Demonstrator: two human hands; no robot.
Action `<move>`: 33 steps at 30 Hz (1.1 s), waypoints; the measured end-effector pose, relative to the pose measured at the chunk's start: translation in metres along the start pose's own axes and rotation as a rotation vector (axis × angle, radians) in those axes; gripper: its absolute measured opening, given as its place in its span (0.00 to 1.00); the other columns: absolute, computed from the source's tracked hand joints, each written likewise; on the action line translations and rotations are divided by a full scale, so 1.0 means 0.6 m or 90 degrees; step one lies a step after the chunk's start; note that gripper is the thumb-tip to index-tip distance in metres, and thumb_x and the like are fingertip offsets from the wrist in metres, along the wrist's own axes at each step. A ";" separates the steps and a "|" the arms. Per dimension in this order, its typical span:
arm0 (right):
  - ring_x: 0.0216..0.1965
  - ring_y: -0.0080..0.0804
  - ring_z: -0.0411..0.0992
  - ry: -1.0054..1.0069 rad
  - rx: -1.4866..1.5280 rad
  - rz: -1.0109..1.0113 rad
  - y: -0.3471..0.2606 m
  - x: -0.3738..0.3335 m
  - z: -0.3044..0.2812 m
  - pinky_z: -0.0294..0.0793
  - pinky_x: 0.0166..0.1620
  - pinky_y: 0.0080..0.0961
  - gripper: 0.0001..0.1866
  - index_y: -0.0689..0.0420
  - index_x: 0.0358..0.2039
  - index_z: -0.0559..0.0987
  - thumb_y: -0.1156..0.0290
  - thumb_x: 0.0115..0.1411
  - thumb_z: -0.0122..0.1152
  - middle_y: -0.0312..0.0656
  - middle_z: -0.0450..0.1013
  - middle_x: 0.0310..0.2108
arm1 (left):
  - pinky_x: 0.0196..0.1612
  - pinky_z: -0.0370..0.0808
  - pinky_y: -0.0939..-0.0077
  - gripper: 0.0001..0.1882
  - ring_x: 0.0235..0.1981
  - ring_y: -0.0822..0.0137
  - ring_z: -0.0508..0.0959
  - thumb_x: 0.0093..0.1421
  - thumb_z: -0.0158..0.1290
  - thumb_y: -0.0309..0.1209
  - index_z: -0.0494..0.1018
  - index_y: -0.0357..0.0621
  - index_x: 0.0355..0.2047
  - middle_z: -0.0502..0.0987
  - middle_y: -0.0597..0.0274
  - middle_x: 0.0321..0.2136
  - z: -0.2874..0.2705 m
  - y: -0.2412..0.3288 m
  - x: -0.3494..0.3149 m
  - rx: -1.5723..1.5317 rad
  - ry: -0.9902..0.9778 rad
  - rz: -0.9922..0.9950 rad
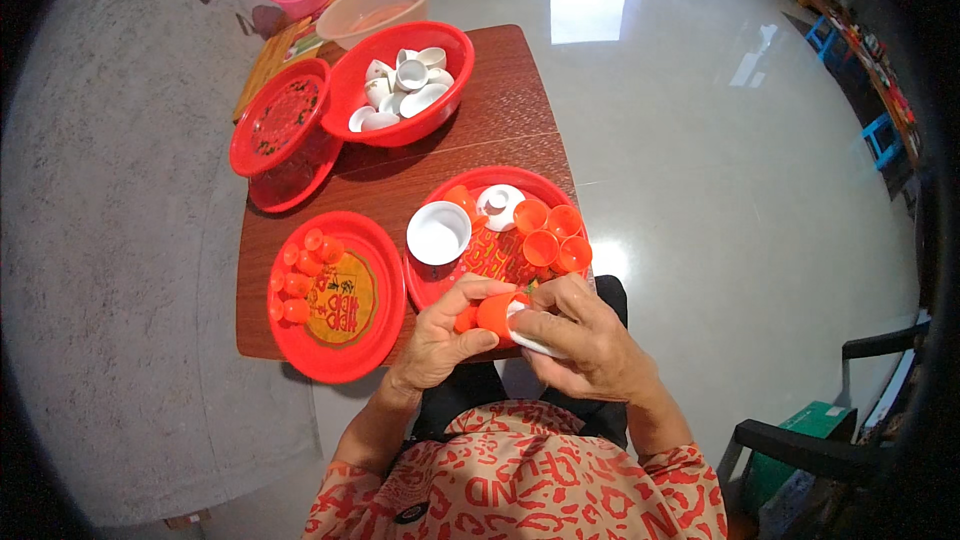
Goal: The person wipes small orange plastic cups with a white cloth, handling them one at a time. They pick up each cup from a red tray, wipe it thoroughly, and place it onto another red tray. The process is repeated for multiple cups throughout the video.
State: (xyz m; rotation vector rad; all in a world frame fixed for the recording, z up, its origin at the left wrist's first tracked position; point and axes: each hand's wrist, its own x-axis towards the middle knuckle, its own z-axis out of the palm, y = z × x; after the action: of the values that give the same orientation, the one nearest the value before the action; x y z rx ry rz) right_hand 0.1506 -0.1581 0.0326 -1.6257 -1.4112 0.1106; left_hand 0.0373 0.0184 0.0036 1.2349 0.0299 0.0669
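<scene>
Between the fingers of my left hand (pixel 440 340) is a small orange-red cup (pixel 493 314), held low over the near edge of a red round tray (pixel 545 183). My right hand (pixel 595 345) pinches a white cloth or tissue (pixel 540 345) against the cup's mouth; how far it reaches inside is hidden. Several more orange-red cups (pixel 540 248) stand mouth up on the tray's right side. Beyond my left hand, a white bowl (pixel 439 234) and a white knobbed lid (pixel 499 207) sit on the same tray.
A second red tray (pixel 330 368) to the left carries several small orange-red stemmed cups (pixel 297 285). Farther back, a red basin (pixel 345 80) holds white cups and bowls, beside a red dish (pixel 250 140). A black armchair (pixel 810 450) stands at the right.
</scene>
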 end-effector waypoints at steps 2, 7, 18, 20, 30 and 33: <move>0.33 0.39 0.67 -0.042 0.041 0.027 0.006 -0.005 -0.004 0.69 0.36 0.33 0.22 0.56 0.46 0.74 0.77 0.48 0.63 0.44 0.64 0.33 | 0.58 0.63 0.71 0.24 0.51 0.68 0.68 0.58 0.57 0.30 0.66 0.38 0.53 0.68 0.61 0.46 -0.012 -0.005 -0.001 0.076 -0.010 0.034; 0.31 0.40 0.66 -0.055 -0.138 0.020 0.012 -0.021 0.006 0.68 0.32 0.36 0.22 0.53 0.48 0.73 0.75 0.50 0.60 0.43 0.64 0.31 | 0.57 0.62 0.71 0.24 0.50 0.67 0.68 0.56 0.58 0.31 0.67 0.38 0.52 0.68 0.61 0.46 -0.010 0.000 0.000 0.142 -0.008 0.035; 0.33 0.44 0.70 -0.140 -0.093 0.133 0.009 -0.017 0.016 0.71 0.31 0.38 0.07 0.54 0.33 0.74 0.70 0.53 0.57 0.42 0.67 0.28 | 0.56 0.61 0.70 0.25 0.50 0.66 0.67 0.55 0.59 0.32 0.68 0.38 0.51 0.68 0.59 0.45 -0.016 -0.019 0.000 0.235 -0.069 0.043; 0.33 0.44 0.70 -0.158 -0.033 0.136 0.018 -0.020 0.015 0.71 0.33 0.39 0.10 0.55 0.36 0.75 0.72 0.52 0.57 0.43 0.67 0.29 | 0.57 0.61 0.70 0.25 0.50 0.66 0.67 0.55 0.59 0.33 0.68 0.38 0.52 0.68 0.59 0.45 -0.019 -0.027 -0.001 0.233 -0.072 0.042; 0.33 0.39 0.68 0.028 0.018 0.060 0.016 -0.019 0.017 0.69 0.33 0.31 0.12 0.49 0.39 0.78 0.74 0.51 0.59 0.42 0.67 0.31 | 0.59 0.61 0.71 0.25 0.54 0.67 0.66 0.57 0.57 0.28 0.65 0.40 0.54 0.67 0.59 0.50 -0.026 -0.029 -0.004 -0.043 -0.069 -0.051; 0.34 0.39 0.68 0.031 -0.183 0.037 0.007 -0.017 0.023 0.70 0.32 0.30 0.10 0.51 0.35 0.77 0.71 0.50 0.61 0.43 0.65 0.33 | 0.58 0.61 0.72 0.24 0.52 0.67 0.67 0.58 0.56 0.29 0.65 0.40 0.54 0.67 0.59 0.48 -0.017 -0.019 -0.001 0.050 -0.061 -0.036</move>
State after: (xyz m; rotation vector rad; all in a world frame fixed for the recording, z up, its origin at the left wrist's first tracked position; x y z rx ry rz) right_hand 0.1419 -0.1580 0.0171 -1.8908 -1.3914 -0.1029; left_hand 0.0364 0.0244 -0.0103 1.3140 -0.0154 -0.0433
